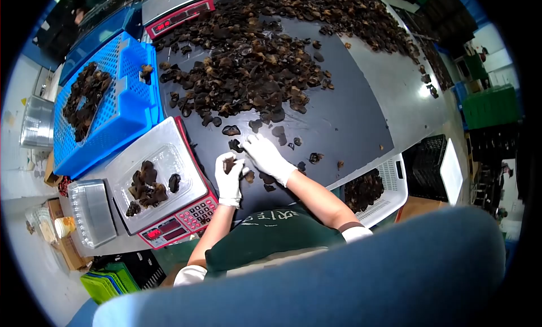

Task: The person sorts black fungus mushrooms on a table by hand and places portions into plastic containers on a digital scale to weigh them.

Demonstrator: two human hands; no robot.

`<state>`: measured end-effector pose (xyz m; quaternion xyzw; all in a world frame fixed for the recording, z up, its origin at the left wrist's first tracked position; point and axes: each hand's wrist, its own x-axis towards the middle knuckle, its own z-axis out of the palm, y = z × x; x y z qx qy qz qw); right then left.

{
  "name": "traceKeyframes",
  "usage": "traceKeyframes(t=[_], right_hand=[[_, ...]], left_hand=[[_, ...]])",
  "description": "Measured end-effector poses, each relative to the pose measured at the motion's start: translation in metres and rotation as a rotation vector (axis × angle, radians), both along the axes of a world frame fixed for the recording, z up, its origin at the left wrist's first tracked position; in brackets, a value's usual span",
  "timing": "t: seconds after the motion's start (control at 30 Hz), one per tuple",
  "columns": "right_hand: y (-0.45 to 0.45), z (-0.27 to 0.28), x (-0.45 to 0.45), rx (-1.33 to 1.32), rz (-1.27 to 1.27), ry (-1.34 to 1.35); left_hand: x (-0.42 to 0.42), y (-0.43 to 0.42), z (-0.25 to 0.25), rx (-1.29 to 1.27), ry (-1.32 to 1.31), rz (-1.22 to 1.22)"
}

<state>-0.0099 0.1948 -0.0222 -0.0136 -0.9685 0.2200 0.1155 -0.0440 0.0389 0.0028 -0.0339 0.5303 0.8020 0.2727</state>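
My left hand [228, 183], in a white glove, is closed around a brown piece of wood ear mushroom [228, 165] above the dark table mat. My right hand [268, 157], also gloved in white, reaches in from the right with its fingertips on a dark wood ear piece [235, 146]. Just beyond both hands lies another single wood ear piece [231, 130]. A large heap of wood ear mushrooms [243, 73] spreads over the mat farther away. To the left, a clear plastic tray [164, 157] with several pieces in it sits on a red digital scale [195, 214].
A blue basket [121, 110] holding a tray of wood ears stands at the left. Stacked clear trays [93, 214] are beside the scale. A second scale [179, 14] stands at the far left. A white basket [389, 191] with wood ears is below the table's right edge.
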Motion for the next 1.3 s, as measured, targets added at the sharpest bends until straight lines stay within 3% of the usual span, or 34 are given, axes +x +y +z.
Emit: traceKeyframes(t=[0.1,0.17,0.23,0.27,0.3,0.37,0.43,0.53,0.67,0.77,0.83,0.9,0.97,1.03,1.1,1.13,1.17,1.23,1.27,1.3], right_hand=[[0.017,0.001,-0.001,-0.26,-0.04,0.204],[0.023,0.026,-0.005,-0.878,-0.412,0.017],[0.033,0.046,-0.018,-1.243,-0.616,-0.127],[0.028,0.042,-0.024,-0.945,-0.451,0.12],[0.026,0.033,-0.033,-0.737,-0.354,0.188],[0.012,0.031,-0.053,-0.52,-0.193,0.213],[-0.008,0.039,-0.065,-0.373,-0.114,0.106],[-0.025,0.025,-0.074,0.129,0.034,0.051],[-0.007,0.002,-0.068,0.032,0.019,0.066],[-0.007,0.018,-0.067,-0.257,-0.18,0.201],[-0.017,0.037,-0.059,-0.348,-0.146,0.081],[-0.027,0.048,-0.048,-0.041,0.04,-0.112],[-0.035,0.035,-0.04,0.103,0.082,-0.112],[-0.024,0.022,-0.046,-0.095,0.045,-0.101],[-0.009,0.009,-0.056,-0.464,-0.08,-0.022],[-0.009,0.016,-0.059,-0.687,-0.232,-0.059],[-0.013,0.032,-0.062,-0.74,-0.268,-0.03],[-0.038,0.085,-0.07,-0.849,-0.206,0.048],[-0.054,0.108,-0.072,-0.823,-0.124,0.108],[-0.07,0.128,-0.078,-0.79,-0.047,0.168]], left_hand=[[0.011,-0.012,-0.008,-0.14,0.162,-0.125],[0.013,-0.018,-0.007,-0.257,0.205,-0.226],[0.013,-0.014,-0.033,-0.371,0.586,-0.219],[0.016,-0.014,-0.03,-0.41,0.628,-0.239],[0.015,-0.013,-0.024,-0.468,0.772,-0.251],[0.013,-0.011,-0.01,-0.591,0.962,-0.263],[0.015,-0.012,-0.012,-0.586,0.945,-0.291],[0.016,-0.018,-0.012,-0.65,1.013,-0.322],[0.021,-0.025,-0.018,-0.762,1.041,-0.428],[0.025,-0.024,-0.02,-0.782,1.054,-0.456],[0.026,-0.022,-0.017,-0.844,1.043,-0.524],[0.028,-0.022,-0.018,-0.838,1.081,-0.518],[0.029,-0.021,-0.021,-0.839,0.997,-0.605],[0.026,-0.026,-0.017,-0.709,1.103,-0.551],[0.025,-0.034,0.013,-0.586,0.974,-0.553],[0.023,-0.041,0.034,-0.456,0.919,-0.454],[0.019,-0.048,0.057,-0.319,0.861,-0.363],[-0.003,-0.078,0.107,-0.398,1.033,-0.189],[-0.008,-0.102,0.114,-0.485,0.93,-0.101],[-0.02,-0.122,0.127,-0.709,1.047,0.071]])
